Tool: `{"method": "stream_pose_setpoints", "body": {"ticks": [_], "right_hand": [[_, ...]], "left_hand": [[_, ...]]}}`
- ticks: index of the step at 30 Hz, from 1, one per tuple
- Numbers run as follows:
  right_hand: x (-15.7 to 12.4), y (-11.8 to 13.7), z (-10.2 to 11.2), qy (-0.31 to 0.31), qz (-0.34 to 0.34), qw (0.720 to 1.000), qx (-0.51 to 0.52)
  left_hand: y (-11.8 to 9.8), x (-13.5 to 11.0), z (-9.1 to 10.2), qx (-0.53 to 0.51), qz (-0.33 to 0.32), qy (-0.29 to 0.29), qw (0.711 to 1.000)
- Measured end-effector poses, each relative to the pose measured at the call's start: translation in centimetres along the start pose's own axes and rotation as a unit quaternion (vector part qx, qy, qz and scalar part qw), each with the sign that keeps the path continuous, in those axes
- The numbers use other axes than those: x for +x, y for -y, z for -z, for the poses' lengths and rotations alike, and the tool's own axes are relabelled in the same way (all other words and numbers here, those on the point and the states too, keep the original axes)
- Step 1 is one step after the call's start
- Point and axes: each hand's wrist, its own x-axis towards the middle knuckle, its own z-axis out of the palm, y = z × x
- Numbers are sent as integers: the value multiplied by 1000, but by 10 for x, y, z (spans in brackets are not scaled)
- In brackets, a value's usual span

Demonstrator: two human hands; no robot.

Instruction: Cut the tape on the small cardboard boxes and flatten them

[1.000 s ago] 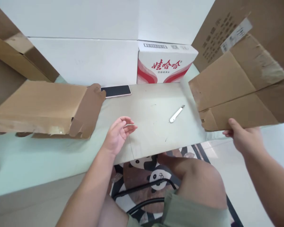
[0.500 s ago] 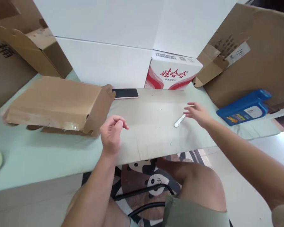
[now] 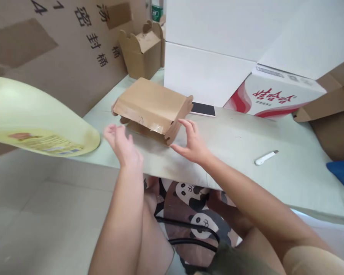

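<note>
A flattened-looking brown cardboard box (image 3: 153, 99) lies on the cloth-covered table, its ragged flaps facing me. My right hand (image 3: 193, 143) is at its right end, thumb and fingers spread around the corner; whether the fingertips touch the cardboard I cannot tell. Just short of the box's left front corner, my left hand (image 3: 122, 145) is raised with fingers apart and nothing in it. Over to the right, a white utility knife (image 3: 266, 157) rests on the table, away from both hands.
A large pale yellow bottle (image 3: 40, 118) looms at the left. Behind the box are a dark phone (image 3: 203, 109), a smaller carton (image 3: 145, 51) and white panels (image 3: 195, 72). A red-and-white carton (image 3: 278, 95) and a blue bottle (image 3: 342, 173) stand to the right.
My view has swung left. My right hand has left the utility knife's side and come over to the cardboard box. My left hand has moved left and its fingers have opened.
</note>
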Motion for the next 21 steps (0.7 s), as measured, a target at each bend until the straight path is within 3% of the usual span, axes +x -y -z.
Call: {"method": "stream_pose_setpoints", "body": {"ticks": [1, 3, 5, 7, 11, 14, 19, 21], "right_hand": [[6, 7, -10, -12, 8, 1000, -19], [16, 15, -25, -20, -3, 999, -37], [19, 17, -34, -9, -6, 999, -43], [16, 16, -35, 7, 20, 999, -41], [-10, 6, -11, 13, 58, 998, -5], [-38, -10, 25, -54, 18, 998, 35], [-81, -40, 89, -221, -82, 967, 96], [-94, -47, 109, -258, -94, 954, 117]], "left_hand": [[0, 2, -4, -62, 85, 17, 994], [1, 3, -13, -145, 173, 103, 969], [4, 2, -24, -172, 194, 181, 949], [9, 1, -33, -161, 186, 212, 946], [12, -6, -38, -139, 74, 248, 956], [7, -18, -34, -115, -15, 310, 944], [15, -40, -30, 3, -111, 465, 878], [23, -47, -32, 105, -166, 487, 851]]}}
